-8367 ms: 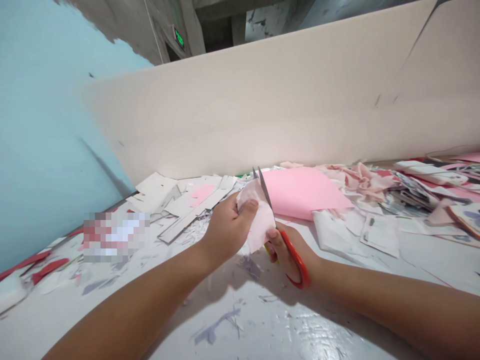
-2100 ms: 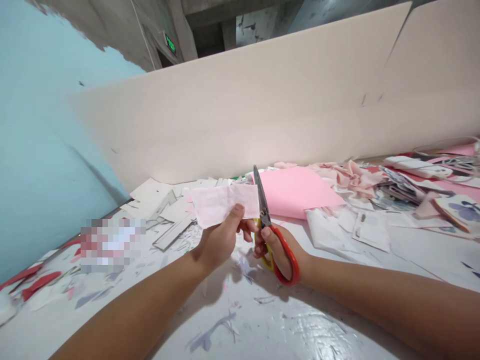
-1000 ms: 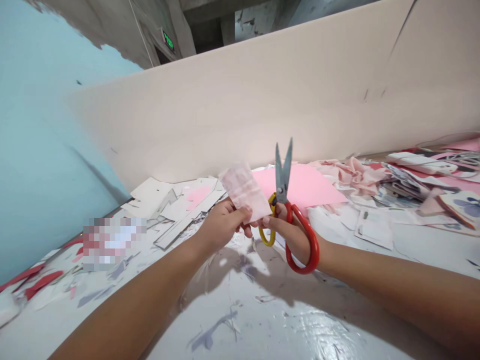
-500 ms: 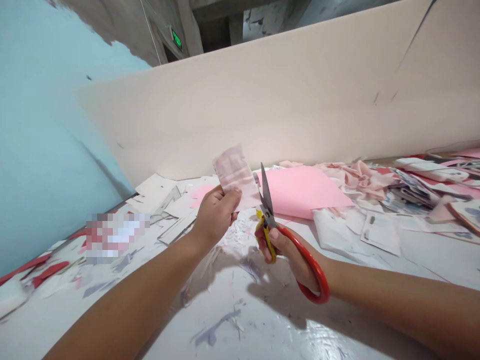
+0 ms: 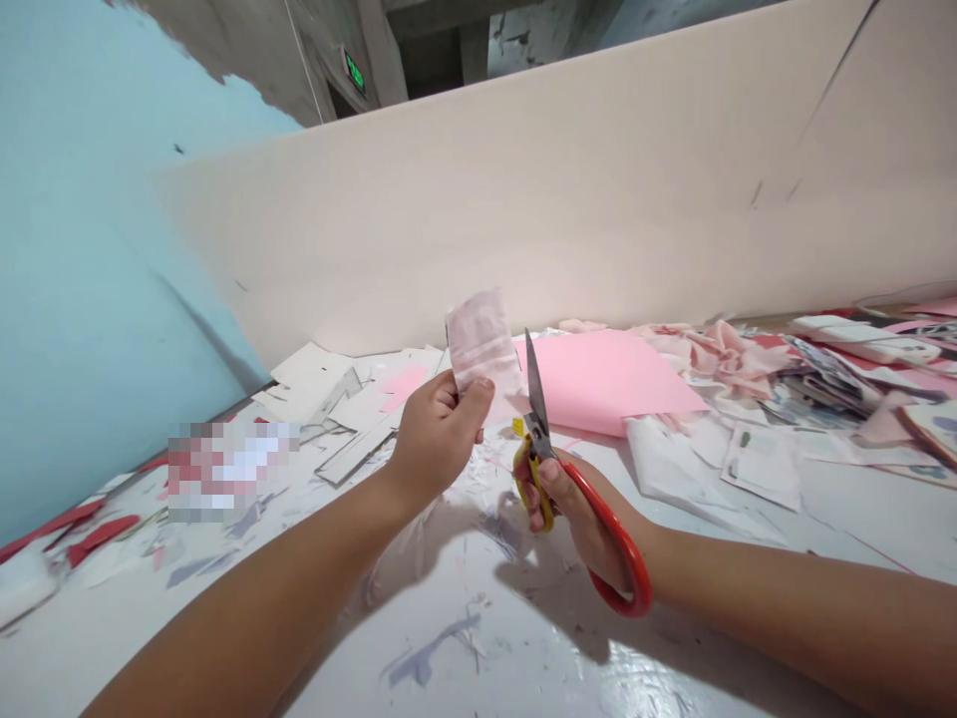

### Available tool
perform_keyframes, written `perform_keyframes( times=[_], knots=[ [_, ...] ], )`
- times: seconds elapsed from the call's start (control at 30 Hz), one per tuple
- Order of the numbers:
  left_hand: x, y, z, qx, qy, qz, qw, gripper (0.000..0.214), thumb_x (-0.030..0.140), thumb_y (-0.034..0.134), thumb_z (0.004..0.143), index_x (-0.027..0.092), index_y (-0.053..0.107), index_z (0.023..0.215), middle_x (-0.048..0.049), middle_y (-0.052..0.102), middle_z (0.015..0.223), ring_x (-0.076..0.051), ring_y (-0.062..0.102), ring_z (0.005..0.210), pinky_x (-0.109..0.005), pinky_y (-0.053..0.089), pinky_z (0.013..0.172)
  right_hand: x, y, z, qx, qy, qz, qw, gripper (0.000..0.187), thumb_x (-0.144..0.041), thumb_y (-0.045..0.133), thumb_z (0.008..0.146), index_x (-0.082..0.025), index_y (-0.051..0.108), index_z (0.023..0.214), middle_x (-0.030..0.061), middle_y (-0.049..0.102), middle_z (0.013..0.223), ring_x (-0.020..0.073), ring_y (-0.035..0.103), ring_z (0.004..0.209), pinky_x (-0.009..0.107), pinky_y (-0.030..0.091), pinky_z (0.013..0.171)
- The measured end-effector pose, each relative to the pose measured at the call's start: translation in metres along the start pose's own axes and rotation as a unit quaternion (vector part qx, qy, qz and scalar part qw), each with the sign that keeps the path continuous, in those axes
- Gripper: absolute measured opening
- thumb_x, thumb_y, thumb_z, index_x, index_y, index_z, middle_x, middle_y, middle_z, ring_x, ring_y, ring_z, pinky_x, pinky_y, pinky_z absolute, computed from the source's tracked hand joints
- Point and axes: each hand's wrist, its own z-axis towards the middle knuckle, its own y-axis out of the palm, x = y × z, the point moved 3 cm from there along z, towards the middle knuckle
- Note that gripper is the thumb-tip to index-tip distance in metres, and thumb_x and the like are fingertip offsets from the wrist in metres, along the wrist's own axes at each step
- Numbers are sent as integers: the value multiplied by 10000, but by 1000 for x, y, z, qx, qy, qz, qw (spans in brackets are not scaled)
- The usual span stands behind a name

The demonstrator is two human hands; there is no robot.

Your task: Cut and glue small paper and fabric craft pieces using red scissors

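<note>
Pale blue wall (image 5: 90,299), cream partition board (image 5: 523,199), green exit sign (image 5: 354,72) above a dark doorway (image 5: 342,106)

L hand (image 5: 438,439) grips the lower end of a thin pale pink strip (image 5: 482,349), material hard to tell, held upright w/ thumb across the front. Strip looks soft, slightly creased, w/ faint lighter bands, top end free. R hand (image 5: 579,524) holds scissors (image 5: 538,429) just beside the strip, not clearly touching it. Steel blades (image 5: 535,384) point up, nearly closed, tips level w/ the strip's middle. Fingers (image 5: 544,479) sit in the small yellow handle (image 5: 532,494); big red handle (image 5: 626,573) loops round the base of the R hand, thumb side.
</note>
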Motion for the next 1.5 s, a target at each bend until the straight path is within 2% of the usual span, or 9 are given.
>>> perform_keyframes(
  times=[0.17,0.5,0.83,1.23,1.5],
  knots=[
    [3,0,-2,0,24,25,999,294,369,493,788,190,407,571,62,401,438,-66,416,394,-179,326,385,-2,1,0,1,-6,-5,1000,435,-597,307,836,-193,440,746,-7,424,668,122,426,578,295,437,585],
    [3,1,-3,5,37,24,999,290,365,490,791,191,414,571,59,412,441,-66,428,395,-177,340,398,4,-2,1,7,12,-28,1000,434,-579,290,851,-196,414,689,-15,431,644,123,471,546,288,420,560],
    [4,1,-3,-1,17,19,1000,284,355,480,797,190,440,571,59,422,430,-64,418,384,-177,352,398,9,0,1,22,7,-39,999,434,-583,278,851,-198,429,718,-17,432,629,120,453,520,267,403,519],
    [0,2,-1,-18,-9,-3,1000,314,399,474,796,188,438,566,59,422,416,-66,397,378,-187,337,406,8,-1,1,10,10,-104,994,456,-592,253,851,-208,370,634,-12,479,517,134,464,469,289,389,505],
    [0,3,-1,-23,-18,-35,999,313,381,478,795,187,423,556,63,406,418,-62,382,380,-188,317,400,7,0,5,12,-1,-121,993,489,-598,250,847,-208,359,573,-18,442,462,126,444,420,273,358,456]
  ],
)
